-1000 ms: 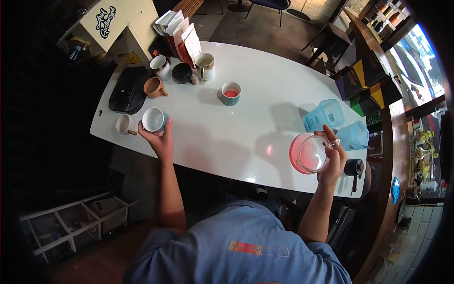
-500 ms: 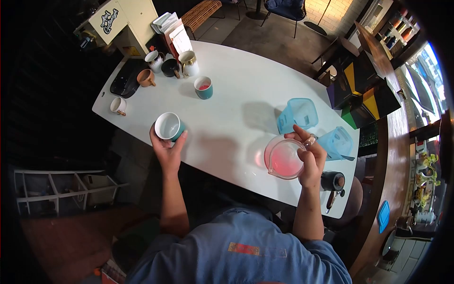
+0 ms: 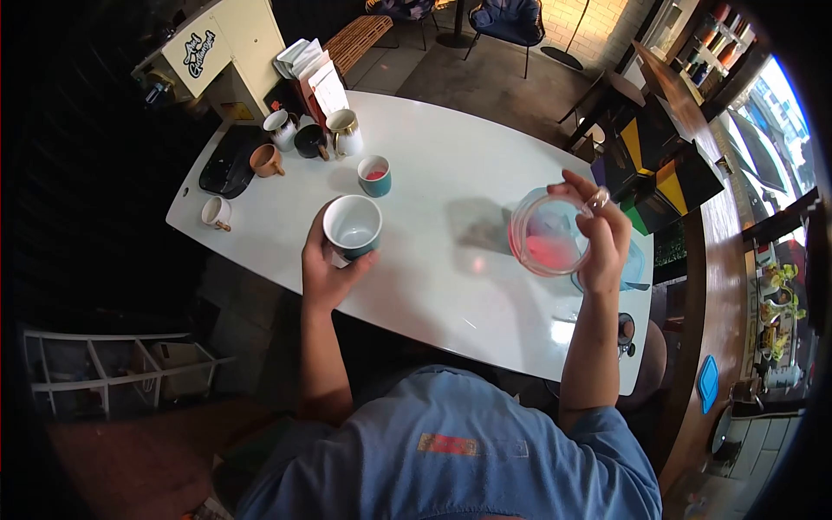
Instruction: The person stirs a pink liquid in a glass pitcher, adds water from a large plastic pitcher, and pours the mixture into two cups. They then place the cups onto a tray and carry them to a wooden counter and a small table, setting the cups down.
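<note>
My left hand (image 3: 334, 277) is wrapped round a teal cup (image 3: 354, 227) with a white inside, lifted over the table's near left part. Its mouth faces me and I see no pink liquid in it. On the right, my right hand (image 3: 604, 238) grips a clear glass jug (image 3: 546, 234) holding pink liquid, raised above the table and tilted. A second teal cup (image 3: 375, 176) with some pink liquid stands on the table beyond my left hand. Behind the jug and right hand, light blue plastic containers (image 3: 637, 260) are mostly hidden.
Across the white table (image 3: 433, 147), a brown cup (image 3: 266, 160), a black cup (image 3: 310, 141), white-and-gold mugs (image 3: 344, 132) and a small white cup (image 3: 216, 211) stand at the left. A black tray (image 3: 230, 165) lies beside them. Dark boxes (image 3: 676, 178) sit at the right.
My left hand has carried the teal cup right and slightly up. My right hand has raised the jug up and to the right, now overlapping the blue containers.
</note>
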Demonstrator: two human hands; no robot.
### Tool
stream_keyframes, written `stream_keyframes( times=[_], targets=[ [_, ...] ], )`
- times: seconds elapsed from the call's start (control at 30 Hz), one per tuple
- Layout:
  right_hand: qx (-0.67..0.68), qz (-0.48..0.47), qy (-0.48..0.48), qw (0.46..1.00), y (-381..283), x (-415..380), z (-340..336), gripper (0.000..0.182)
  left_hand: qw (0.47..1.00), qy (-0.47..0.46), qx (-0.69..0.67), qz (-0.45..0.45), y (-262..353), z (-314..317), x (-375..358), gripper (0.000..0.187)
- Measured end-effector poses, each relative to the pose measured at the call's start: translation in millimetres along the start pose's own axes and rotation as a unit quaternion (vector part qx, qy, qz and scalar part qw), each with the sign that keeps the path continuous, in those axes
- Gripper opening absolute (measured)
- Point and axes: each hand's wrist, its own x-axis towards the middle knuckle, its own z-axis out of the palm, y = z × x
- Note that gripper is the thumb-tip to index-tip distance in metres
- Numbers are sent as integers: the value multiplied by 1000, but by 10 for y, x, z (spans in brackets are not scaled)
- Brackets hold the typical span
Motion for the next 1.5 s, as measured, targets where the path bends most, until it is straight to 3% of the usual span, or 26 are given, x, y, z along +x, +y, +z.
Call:
stream_keyframes(
  times=[0.1,0.4,0.5,0.7,0.83,0.9,1.03,1.1,1.23,1.3,1.43,1.5],
  targets=[
    [0,-51,-19,999,-71,216,166,52,999,-46,-16,-1,76,-1,109,78],
    [-2,-78,-45,996,-207,576,616,50,984,-169,-48,30,49,50,236,76],
    [-71,-167,-75,980,-225,678,693,49,983,-169,-73,16,45,100,212,77],
    [-123,-218,-93,964,-390,758,838,47,968,-229,-100,-2,57,124,252,79],
    [-155,-265,-117,944,-407,825,853,48,962,-238,-130,-18,24,164,252,79],
    [-178,-274,-186,927,-487,825,874,55,957,-251,-145,-23,-9,177,258,78],
    [-200,-316,-172,911,-502,837,924,54,952,-265,-152,-28,-20,196,277,78],
    [-256,-363,-193,875,-527,871,905,53,949,-265,-164,-39,-21,212,279,77],
    [-233,-351,-189,887,-542,860,943,52,952,-269,-144,-40,-76,241,297,77],
    [-273,-389,-196,858,-585,877,942,49,955,-269,-125,-27,-110,258,298,77],
    [-269,-389,-190,860,-568,872,930,47,956,-267,-122,-21,-119,286,291,77],
    [-317,-416,-198,829,-604,877,909,46,956,-270,-116,-15,-100,300,289,77]
  ],
)
